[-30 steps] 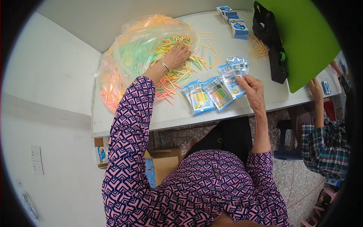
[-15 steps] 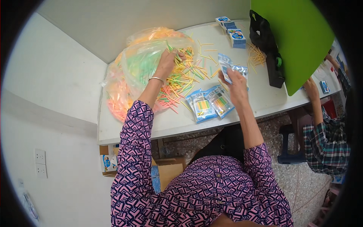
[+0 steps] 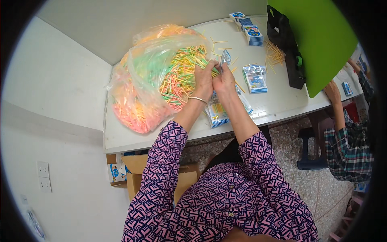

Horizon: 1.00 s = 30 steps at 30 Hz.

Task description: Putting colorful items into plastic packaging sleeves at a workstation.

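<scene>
My left hand is closed round a bunch of thin green and yellow sticks. Right beside it, my right hand grips a small blue-and-white striped packet, and the two hands meet at its mouth. How far the sticks reach into it is hidden by my fingers. Left of my hands lies a large clear plastic bag, its opening spilling pink, yellow and green sticks. Under my right forearm are clear-fronted packets with sticks inside, partly covered. Another striped packet lies to the right.
Stacked blue-and-white packs stand at the back, near loose yellow sticks. A black holder leans by the green divider. Beyond it, another person's hand rests at the table. An open cardboard box sits below.
My left hand has moved right, away from the bag, carrying sticks. My right hand has come left with the packet to meet it. The bag's opening now shows more sticks.
</scene>
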Available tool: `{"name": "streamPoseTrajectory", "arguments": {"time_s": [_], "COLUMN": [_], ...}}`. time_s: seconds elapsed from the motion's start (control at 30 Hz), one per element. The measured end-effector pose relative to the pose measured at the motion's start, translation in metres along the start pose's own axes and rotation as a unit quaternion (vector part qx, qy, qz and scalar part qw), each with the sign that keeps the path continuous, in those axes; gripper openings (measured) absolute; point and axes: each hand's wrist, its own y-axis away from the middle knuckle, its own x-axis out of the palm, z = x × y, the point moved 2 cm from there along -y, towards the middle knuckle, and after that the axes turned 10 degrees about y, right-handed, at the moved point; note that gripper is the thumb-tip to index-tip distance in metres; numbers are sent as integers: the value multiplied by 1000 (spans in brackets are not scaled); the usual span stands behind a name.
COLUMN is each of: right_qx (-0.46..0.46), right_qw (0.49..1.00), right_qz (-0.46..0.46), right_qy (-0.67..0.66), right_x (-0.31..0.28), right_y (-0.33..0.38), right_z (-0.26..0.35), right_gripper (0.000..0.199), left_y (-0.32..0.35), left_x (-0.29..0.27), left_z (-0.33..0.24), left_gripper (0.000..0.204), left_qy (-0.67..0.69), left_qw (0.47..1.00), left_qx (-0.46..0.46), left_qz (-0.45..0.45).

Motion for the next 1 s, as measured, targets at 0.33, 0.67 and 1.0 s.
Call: {"name": "streamPoseTrajectory", "arguments": {"time_s": [0.33, 0.67, 1.0], "right_qx": [-40, -106, -84], "right_qw": [997, 958, 787], "right_qz": [31, 125, 257], "right_qy": [65, 236, 555], "right_x": [2, -1, -17], "right_y": [4, 17, 60], "right_z": [6, 42, 114], "right_gripper": [21, 11, 13], "left_y": [6, -32, -34], "left_x": [8, -24, 15], "left_z": [-1, -7, -49], "left_gripper": [18, 24, 27], "left_qy": [-13, 51, 87], "left_qw": [998, 992, 986], "left_qx": [-55, -114, -134], "left_qz": [10, -2, 35]}}
